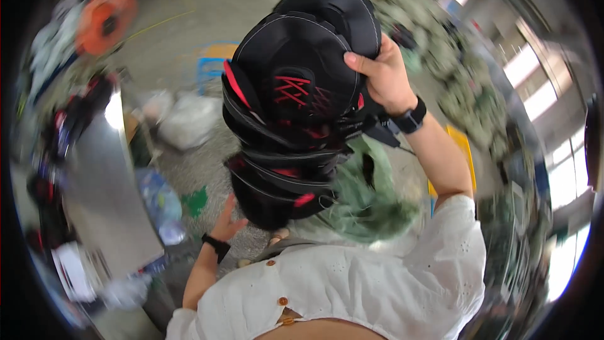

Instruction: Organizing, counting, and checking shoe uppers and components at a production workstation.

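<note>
A tall stack of black padded mitts rises in front of my body, with pale stitching, red trim and red crossed lines on one face. My right hand grips the edge of the upper mitts at the stack's right side, thumb on the front face. Low at the stack's left, my left hand has its fingers spread and holds nothing; whether a fingertip touches the lowest mitt I cannot tell. Dark straps hang beside my right wrist. Under the stack at the right lies a translucent green sack.
A metal-topped table stands at the left, with black and red items along its far side. Clear plastic bags and a blue bag lie near it. Farther off are an orange reel, a blue stool and heaped green sacks.
</note>
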`<state>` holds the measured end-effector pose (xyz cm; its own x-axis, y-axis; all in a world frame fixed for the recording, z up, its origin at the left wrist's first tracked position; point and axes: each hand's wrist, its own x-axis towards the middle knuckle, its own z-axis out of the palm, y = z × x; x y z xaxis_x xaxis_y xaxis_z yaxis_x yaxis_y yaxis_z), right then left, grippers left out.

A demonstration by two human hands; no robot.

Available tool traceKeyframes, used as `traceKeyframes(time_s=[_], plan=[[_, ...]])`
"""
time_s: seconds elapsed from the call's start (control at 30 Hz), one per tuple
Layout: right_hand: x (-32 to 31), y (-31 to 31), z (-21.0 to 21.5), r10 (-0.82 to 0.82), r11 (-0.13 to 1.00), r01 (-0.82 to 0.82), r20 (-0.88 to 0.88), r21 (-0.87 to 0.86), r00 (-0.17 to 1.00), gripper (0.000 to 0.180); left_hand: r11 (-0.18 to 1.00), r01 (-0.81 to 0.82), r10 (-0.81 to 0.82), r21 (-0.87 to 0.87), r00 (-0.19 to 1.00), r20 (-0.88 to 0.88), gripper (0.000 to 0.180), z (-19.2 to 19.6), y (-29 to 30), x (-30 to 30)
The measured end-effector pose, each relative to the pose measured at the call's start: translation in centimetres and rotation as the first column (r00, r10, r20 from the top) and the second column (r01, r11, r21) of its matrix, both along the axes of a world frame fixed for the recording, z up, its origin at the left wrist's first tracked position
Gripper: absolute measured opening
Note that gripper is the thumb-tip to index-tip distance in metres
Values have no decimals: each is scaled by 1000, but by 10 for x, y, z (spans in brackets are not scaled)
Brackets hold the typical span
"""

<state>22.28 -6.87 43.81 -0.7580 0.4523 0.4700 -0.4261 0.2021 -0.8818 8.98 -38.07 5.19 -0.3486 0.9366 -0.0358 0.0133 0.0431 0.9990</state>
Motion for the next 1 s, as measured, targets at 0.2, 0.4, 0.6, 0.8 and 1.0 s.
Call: traceKeyframes(time_s=[0.2,0.4,0.6,0.8,1.0], plan=[[-130,-157,-28,354,928,-355,-32,-111,935,35,862,-412,328,296,898,294,88,51,-71,-4],[-205,-193,4,525,851,-525,13,-4,851,36,450,-886,884,110,424,-199,81,64,-214,-3],[-340,-283,25,669,743,-669,-42,18,742,38,553,-832,831,41,547,-103,89,49,-238,2],[-471,-410,3,704,702,-712,133,21,698,27,439,-896,496,62,299,815,57,57,-196,3],[-551,-446,-99,697,379,-768,387,516,604,58,-80,-996,66,26,21,998,46,58,-189,-87]])
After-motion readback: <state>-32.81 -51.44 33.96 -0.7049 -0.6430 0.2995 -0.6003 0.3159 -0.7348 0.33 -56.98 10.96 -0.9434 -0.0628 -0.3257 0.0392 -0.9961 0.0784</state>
